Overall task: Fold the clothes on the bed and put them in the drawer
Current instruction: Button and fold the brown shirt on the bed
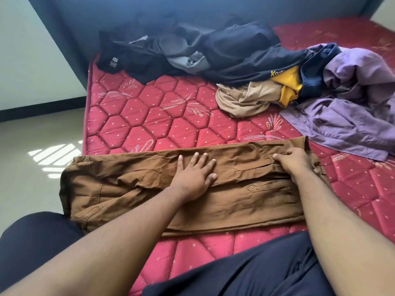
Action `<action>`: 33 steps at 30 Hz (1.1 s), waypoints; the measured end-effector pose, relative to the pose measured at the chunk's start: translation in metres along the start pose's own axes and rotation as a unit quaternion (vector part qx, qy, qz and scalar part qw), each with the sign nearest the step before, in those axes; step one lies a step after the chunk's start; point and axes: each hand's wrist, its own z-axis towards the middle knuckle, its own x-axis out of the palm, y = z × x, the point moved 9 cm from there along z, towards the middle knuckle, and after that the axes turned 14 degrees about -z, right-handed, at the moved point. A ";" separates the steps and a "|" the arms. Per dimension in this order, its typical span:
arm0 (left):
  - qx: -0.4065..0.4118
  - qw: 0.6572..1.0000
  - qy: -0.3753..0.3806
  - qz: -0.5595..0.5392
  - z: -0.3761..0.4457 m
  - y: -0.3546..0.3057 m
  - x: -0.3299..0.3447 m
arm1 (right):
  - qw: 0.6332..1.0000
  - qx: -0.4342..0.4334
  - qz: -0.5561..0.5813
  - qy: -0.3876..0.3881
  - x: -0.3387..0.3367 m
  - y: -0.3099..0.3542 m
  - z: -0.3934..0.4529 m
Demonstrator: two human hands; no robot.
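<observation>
Brown trousers (pixel 132 184) lie flat across the near part of the red quilted mattress (pixel 149 116), legs doubled lengthwise, waistband to the right. My left hand (pixel 195 175) presses flat on the middle of the trousers with fingers spread. My right hand (pixel 294 160) rests at the waistband end, its fingers curled into the fabric near the back pocket. Behind them lie unfolded clothes: a purple shirt (pixel 352 116), a beige ribbed garment (pixel 245 99), a navy and yellow shirt (pixel 284 82) and a dark heap (pixel 192 48). No drawer is in view.
The mattress's left edge (pixel 86 116) drops to a pale tiled floor (pixel 32 163) with a sunlit patch. A blue-grey wall (pixel 149 9) stands behind the bed. My dark-clothed legs (pixel 245 272) are at the bottom of the view, against the mattress's near edge.
</observation>
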 end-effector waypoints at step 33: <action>0.057 0.997 -0.049 -0.001 0.049 -0.166 0.073 | 0.988 -0.042 0.054 0.142 -0.016 -0.038 0.054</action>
